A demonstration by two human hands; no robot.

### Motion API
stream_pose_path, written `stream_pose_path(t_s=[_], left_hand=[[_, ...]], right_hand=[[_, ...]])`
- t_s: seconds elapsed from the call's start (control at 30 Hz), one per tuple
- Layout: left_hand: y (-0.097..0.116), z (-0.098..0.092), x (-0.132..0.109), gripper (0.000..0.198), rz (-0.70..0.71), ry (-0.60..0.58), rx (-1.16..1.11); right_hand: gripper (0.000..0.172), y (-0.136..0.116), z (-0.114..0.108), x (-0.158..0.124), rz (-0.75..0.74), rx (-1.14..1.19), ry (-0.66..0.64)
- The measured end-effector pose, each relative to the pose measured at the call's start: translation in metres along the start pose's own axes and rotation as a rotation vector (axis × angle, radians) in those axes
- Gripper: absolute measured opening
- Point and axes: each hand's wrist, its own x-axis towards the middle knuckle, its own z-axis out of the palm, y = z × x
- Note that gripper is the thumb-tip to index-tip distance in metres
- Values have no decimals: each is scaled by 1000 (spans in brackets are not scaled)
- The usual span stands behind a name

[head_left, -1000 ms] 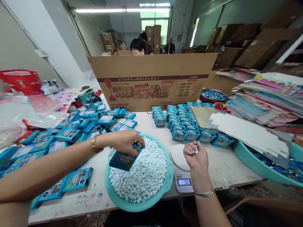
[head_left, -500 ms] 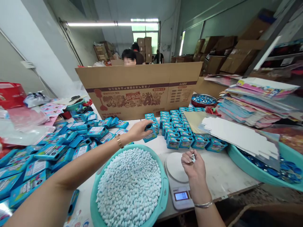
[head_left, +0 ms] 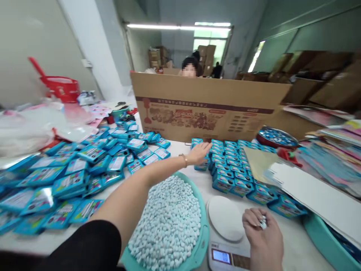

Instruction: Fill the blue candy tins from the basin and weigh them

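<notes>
My left hand reaches over the left end of the rows of small blue tins, its fingers stretched out. It lies against a blue tin in the leftmost short row, partly covering it. My right hand is closed around a few pale mints, just right of the scale's round white plate. The kitchen scale reads 0.0 on its lit display. Under my left forearm stands a teal basin full of pale blue-white mints.
Many blue tins lie heaped at the left. A large cardboard sheet stands across the back, a person behind it. A bowl of small blue pieces, white card sheets and another teal basin are at the right.
My left hand has let go of the tin it gripped, which is now in the short left row, and its fingers have straightened. My right hand keeps its mints. The view has turned left.
</notes>
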Motion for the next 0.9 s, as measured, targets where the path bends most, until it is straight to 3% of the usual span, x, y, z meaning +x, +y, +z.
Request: stream_pose_path(t_s=[0.07,0.17,0.23,0.3,0.43,0.5,0.57,0.67,0.73,0.9], left_hand=[[-35,-23,-15,62,-123,-3,7],[-93,-48,-59,57,-247,-80,27],[-120,-52,-97,51,-264,-176,38],[-133,-44,-131,49,-224,-258,41],[-134,-9,-164,68,-45,-323,5],[-130,10,-163,67,49,-332,-37],[-126,27,-155,56,113,-328,-80],[-120,45,-138,38,124,-291,-120],[-117,49,-132,41,93,-227,-140],[-122,32,-145,101,-79,139,-214]], right_hand=[[24,2,11,-3,32,-40,-1],[20,25,34,-12,103,-185,-26],[22,52,49,-21,110,-406,-96],[25,83,62,-31,25,-759,-234],[35,132,81,-50,-182,-1585,-701],[57,147,90,-58,-121,-1921,-887],[79,156,96,-66,19,-2151,-977],[91,165,98,-76,116,-2262,-998],[88,169,94,-80,71,-2236,-953],[45,176,84,-79,-85,-2066,-833]])
